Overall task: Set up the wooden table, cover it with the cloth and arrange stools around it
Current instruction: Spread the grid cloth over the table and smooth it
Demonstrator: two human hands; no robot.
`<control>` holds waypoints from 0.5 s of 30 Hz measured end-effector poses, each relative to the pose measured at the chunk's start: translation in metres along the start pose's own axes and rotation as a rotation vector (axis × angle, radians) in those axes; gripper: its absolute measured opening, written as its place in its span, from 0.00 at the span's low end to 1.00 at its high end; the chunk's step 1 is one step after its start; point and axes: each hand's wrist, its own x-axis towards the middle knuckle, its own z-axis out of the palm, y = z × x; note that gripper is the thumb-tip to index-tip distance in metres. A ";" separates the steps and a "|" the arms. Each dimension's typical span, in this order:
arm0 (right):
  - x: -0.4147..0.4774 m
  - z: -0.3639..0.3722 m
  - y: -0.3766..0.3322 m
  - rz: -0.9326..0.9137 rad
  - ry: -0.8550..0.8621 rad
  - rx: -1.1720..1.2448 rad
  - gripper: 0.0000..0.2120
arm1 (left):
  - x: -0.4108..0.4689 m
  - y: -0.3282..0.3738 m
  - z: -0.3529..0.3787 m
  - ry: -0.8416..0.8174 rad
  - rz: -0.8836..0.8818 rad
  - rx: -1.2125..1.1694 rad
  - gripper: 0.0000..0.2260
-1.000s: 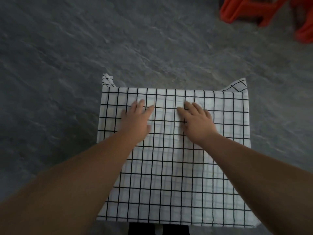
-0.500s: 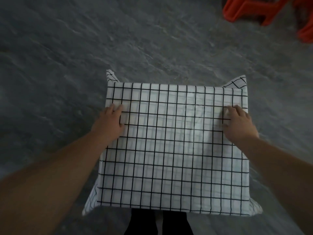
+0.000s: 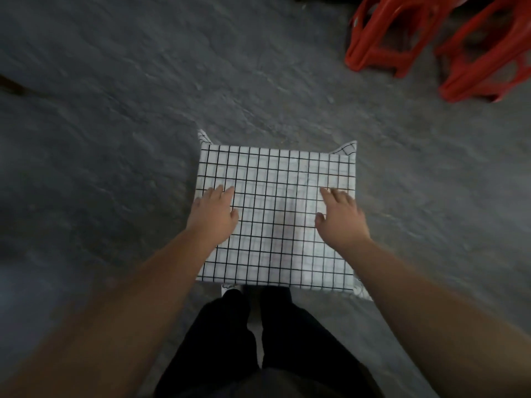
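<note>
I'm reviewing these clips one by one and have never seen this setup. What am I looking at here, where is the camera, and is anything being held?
No machine here: a person wears a wide-angle camera on the head, looking down at their own arms and dark trousers. The left hand and right hand lie open and flat on a white checked cloth that covers a small square table; the table itself is hidden. Nothing is gripped. Two red plastic stools stand on the grey floor, far right, not yet placed around the table.
</note>
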 end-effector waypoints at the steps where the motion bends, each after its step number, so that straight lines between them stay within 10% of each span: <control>1: -0.016 -0.014 -0.008 -0.018 0.004 0.000 0.31 | -0.017 0.011 -0.015 0.009 0.015 0.007 0.27; 15: -0.150 -0.194 -0.099 -0.409 0.372 0.001 0.30 | -0.179 0.031 -0.200 0.411 -0.060 -0.040 0.29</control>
